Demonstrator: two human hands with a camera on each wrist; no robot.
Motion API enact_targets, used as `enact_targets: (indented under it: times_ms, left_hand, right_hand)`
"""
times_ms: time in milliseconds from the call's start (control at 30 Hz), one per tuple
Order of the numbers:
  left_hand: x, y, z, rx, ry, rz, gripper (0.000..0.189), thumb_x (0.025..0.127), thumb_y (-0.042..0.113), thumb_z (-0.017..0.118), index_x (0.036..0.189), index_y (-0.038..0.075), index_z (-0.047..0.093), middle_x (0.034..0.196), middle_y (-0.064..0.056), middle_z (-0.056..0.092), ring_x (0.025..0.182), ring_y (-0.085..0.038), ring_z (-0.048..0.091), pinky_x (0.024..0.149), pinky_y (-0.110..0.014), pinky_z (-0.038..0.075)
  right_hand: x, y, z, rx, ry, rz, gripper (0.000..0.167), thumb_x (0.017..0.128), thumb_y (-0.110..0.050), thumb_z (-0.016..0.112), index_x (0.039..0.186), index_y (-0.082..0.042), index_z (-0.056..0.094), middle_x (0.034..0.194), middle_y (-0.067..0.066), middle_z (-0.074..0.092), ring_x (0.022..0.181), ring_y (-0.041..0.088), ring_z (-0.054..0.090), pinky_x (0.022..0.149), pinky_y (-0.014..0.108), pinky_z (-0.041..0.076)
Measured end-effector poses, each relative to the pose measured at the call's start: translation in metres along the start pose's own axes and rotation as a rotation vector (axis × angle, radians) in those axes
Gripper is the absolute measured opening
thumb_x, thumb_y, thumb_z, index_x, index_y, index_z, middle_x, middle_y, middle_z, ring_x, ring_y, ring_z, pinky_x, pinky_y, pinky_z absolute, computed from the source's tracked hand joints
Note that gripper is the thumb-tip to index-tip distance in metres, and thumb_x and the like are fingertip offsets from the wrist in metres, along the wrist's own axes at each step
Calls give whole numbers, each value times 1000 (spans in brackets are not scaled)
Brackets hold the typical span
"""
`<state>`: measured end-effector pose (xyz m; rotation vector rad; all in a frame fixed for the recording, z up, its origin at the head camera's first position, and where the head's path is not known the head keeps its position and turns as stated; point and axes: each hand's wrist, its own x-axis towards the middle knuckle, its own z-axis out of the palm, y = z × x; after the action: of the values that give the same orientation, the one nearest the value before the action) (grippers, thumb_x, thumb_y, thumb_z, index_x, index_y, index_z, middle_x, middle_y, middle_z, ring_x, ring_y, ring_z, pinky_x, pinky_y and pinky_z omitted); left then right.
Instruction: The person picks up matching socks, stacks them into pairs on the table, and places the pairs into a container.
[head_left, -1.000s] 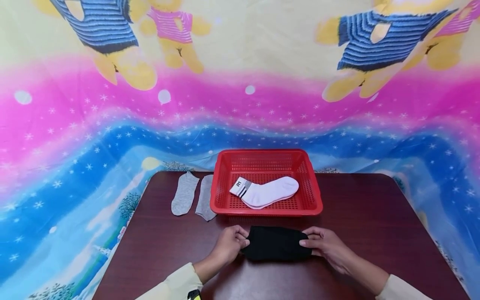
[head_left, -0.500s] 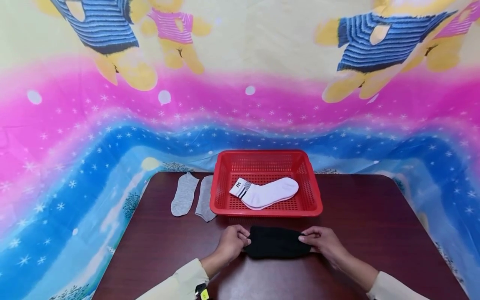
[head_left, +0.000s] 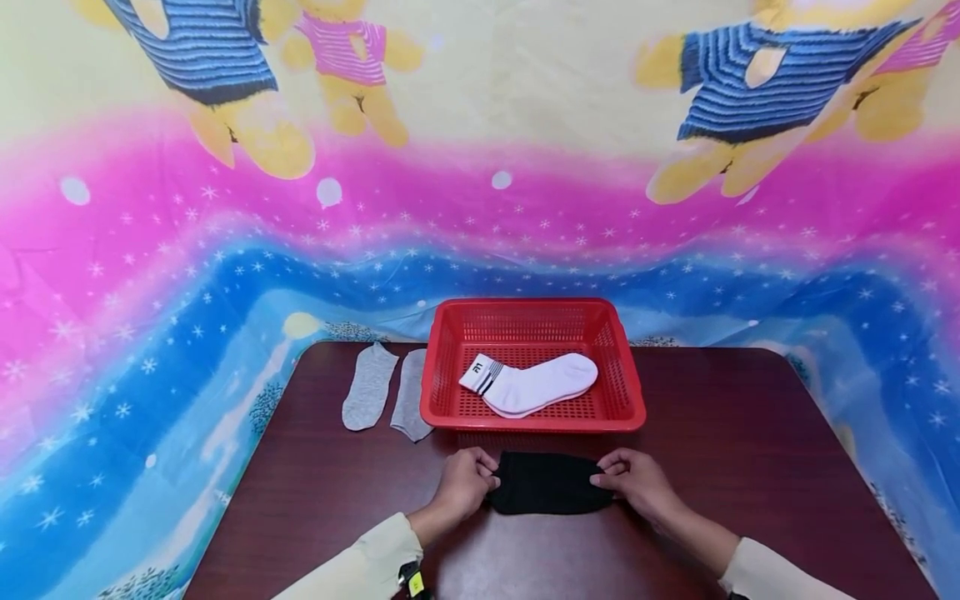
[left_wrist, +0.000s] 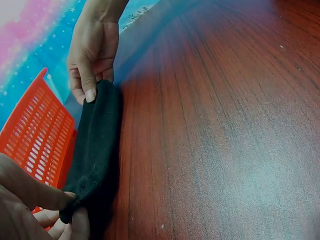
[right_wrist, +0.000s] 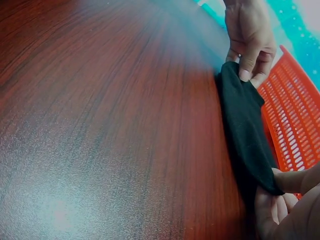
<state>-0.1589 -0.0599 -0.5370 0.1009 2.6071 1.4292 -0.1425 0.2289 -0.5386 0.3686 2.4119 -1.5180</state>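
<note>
Between both hands a black sock (head_left: 553, 483) is held lengthwise, low over the near middle of the table. My left hand (head_left: 463, 483) pinches its left end between thumb and fingers. At the opposite end, my right hand (head_left: 637, 482) pinches the fabric the same way. Both wrist views show the black sock (left_wrist: 95, 137) stretched between the two grips, with a dark shadow along its near side. Just beyond it stands a red plastic basket (head_left: 532, 423). A pair of white socks (head_left: 536, 383) with black stripes at the cuff lies inside that basket.
Two grey socks, one light grey sock (head_left: 370, 389) and one darker grey sock (head_left: 411, 400), lie flat left of the basket. The dark wooden table (head_left: 720, 433) ends at a patterned cloth backdrop (head_left: 480, 208) behind.
The right hand has shifted slightly left, and the black sock's right end has come with it. My left forearm has edged to the right, while the left hand keeps its pinch.
</note>
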Motion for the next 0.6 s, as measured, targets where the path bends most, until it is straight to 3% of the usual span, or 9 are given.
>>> enact_targets:
  times_ms: [333, 600]
  left_hand:
    - [4, 0, 8, -42, 51, 25, 15, 78, -12, 74, 85, -1, 67, 69, -5, 65, 63, -5, 54, 56, -19, 45]
    - [3, -6, 11, 89, 79, 111, 20, 75, -9, 79, 85, 2, 66, 72, -5, 61, 68, -5, 50, 61, -20, 44]
  right_hand:
    - [4, -2, 2, -28, 73, -66, 28, 84, -9, 82, 101, 5, 67, 88, 8, 64, 73, 11, 54, 64, 21, 46]
    - [10, 3, 4, -73, 103, -68, 32, 81, -10, 85, 102, 4, 66, 88, 8, 64, 74, 12, 56, 66, 21, 47]
